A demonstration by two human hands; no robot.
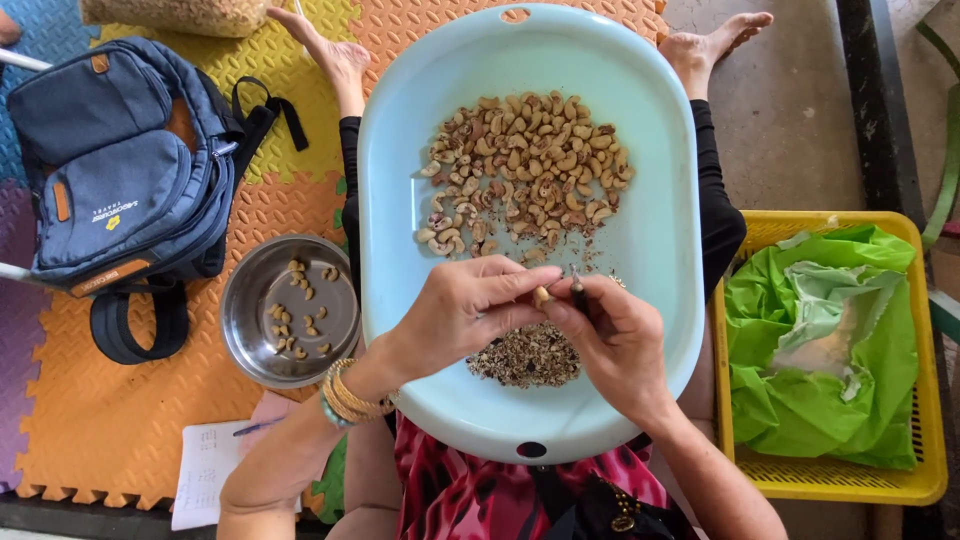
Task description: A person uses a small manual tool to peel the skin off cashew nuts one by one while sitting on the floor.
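While the pale blue oval tub (660,190) rests across the seated person's legs, both hands meet over its near half. The left hand (462,312) pinches a single cashew nut (541,295) between thumb and fingertips, closed on it. The right hand (612,338) is curled tight around a small dark-handled tool (577,290), its tip just beside the nut. At twelve o'clock from the hands lies a heap of unpeeled cashews (525,170); at six o'clock, a mound of brown skins (522,356). At nine o'clock stands a steel bowl (245,300) with a few peeled nuts, a blue backpack (120,170) beyond it. At three o'clock sits a yellow basket (925,400) lined with a green bag (830,400).
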